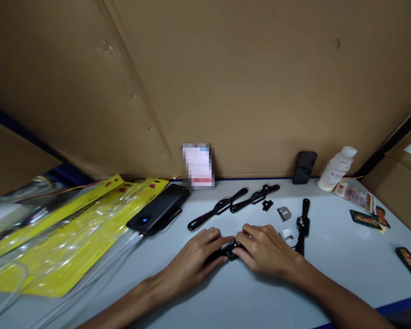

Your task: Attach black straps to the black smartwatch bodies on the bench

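Observation:
A black spokeshave (231, 251) lies low over the near middle of the table, partly covered by my fingers. My left hand (200, 251) is closed around its left handle. My right hand (265, 249) grips its middle and right side, with thumb and fingers pressed at the centre. Beyond my hands rest two more black spokeshaves, one plain frame (203, 220) and one with a small part at its right end (256, 197). Near them lie a small black cap piece (267, 205) and a metal blade (283, 213). Right of my right hand are another blade (288, 237) and another spokeshave (304, 223).
Yellow blister packs (78, 246) cover the left side, beside a black power bank (160, 208) with a white cable (102, 262). A blurred-out screen (198, 167), a dark phone (304, 167) and a bottle (337, 169) stand along the cardboard wall (246, 91). Small packets (366, 219) lie right.

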The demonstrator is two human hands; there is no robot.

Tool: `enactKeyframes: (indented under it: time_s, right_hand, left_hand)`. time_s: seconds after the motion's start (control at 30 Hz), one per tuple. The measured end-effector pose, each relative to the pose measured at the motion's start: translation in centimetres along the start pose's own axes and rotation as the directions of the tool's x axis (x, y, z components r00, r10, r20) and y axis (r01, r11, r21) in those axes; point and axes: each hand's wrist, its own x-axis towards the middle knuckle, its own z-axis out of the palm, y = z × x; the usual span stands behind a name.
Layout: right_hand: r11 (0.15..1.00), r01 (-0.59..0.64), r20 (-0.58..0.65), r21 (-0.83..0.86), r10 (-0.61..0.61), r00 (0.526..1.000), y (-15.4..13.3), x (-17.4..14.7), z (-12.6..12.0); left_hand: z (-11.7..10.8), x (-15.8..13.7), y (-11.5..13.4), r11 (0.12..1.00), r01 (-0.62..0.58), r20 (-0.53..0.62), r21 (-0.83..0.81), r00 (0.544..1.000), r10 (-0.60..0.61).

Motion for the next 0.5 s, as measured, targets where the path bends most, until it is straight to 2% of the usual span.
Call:
enactKeyframes:
  time_s: [0.1, 0.27, 0.4, 0.5]
  right_hand:
    - [1.0, 0.012, 0.014, 0.002, -0.012, 1.0, -0.3, 0.1, 0.1]
    - [0.998, -0.059, -0.036, 0.036, 0.06, 0.998, -0.3, 0.5, 0.6]
    - [0.965, -0.151, -0.091, 0.216, 0.173, 0.981, -0.2, 1.3, 1.2]
    - [0.885, -0.265, -0.05, 0.384, 0.306, 0.951, 0.4, 2.0, 1.2]
  left_hand:
    - [0.3, 0.0, -0.5, 1.0, -0.011, -0.018, 0.006, 1.0, 0.011]
    - [0.3, 0.2, -0.9, 0.999, -0.041, -0.01, 0.017, 0.999, 0.041]
    - [-0.2, 0.8, -0.8, 0.997, -0.064, -0.012, 0.046, 0.998, 0.064]
    - [-0.7, 1.6, -0.9, 0.996, -0.085, 0.04, 0.033, 0.996, 0.083]
